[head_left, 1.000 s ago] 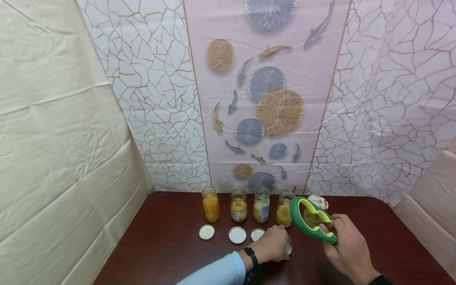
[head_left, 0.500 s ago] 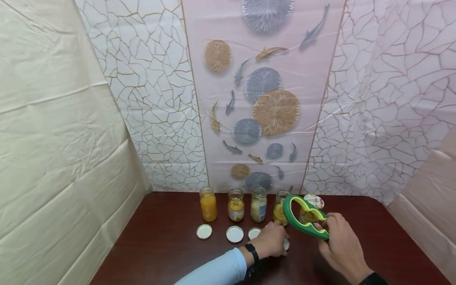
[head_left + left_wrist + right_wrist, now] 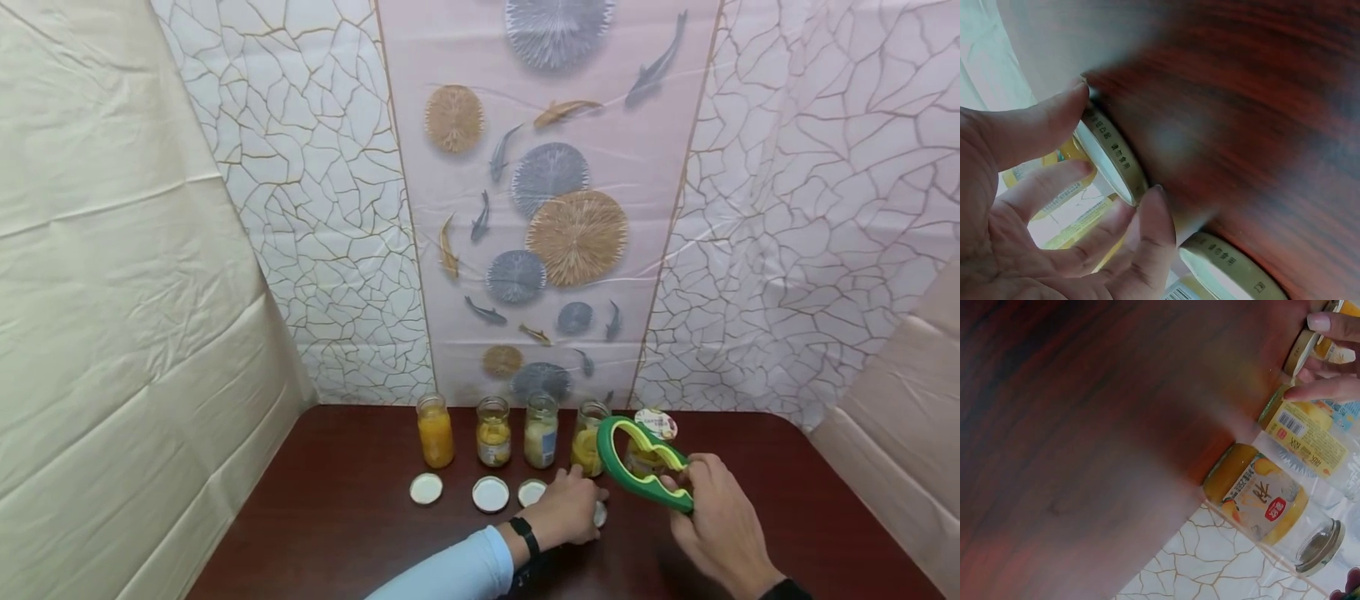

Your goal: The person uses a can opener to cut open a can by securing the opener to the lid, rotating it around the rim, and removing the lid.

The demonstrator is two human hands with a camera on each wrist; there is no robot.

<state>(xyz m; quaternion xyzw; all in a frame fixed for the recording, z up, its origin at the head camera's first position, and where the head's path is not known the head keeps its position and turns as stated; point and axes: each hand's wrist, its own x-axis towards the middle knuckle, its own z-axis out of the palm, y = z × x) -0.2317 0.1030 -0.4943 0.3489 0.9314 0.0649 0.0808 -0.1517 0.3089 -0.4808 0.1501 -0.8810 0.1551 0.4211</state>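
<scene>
In the head view my left hand (image 3: pixel 572 508) is on an upturned jar lid (image 3: pixel 600 514) lying on the table. The left wrist view shows the thumb at one side of this lid's (image 3: pixel 1110 159) rim and curled fingers at the other. My right hand (image 3: pixel 723 517) grips a green jar opener (image 3: pixel 647 488) with a lime inner edge, held up above the table. Behind the opener stands a lidded jar, its printed lid (image 3: pixel 656 423) visible past the loop. The right wrist view shows that jar (image 3: pixel 1266 497) upright with a fruit label.
Several lidless glass jars line the back, from an orange-filled jar (image 3: pixel 436 433) to a yellow-filled jar (image 3: pixel 587 448). Before them lie more upturned lids: a left lid (image 3: pixel 426 489), a middle lid (image 3: pixel 491 494) and another lid (image 3: pixel 531 492). Patterned cloth (image 3: pixel 360 250) hangs behind the table.
The head view has shifted slightly, so everything sits a little further left. My left hand stays at the same lid, its fingers slightly more spread. The opener remains in my right hand.
</scene>
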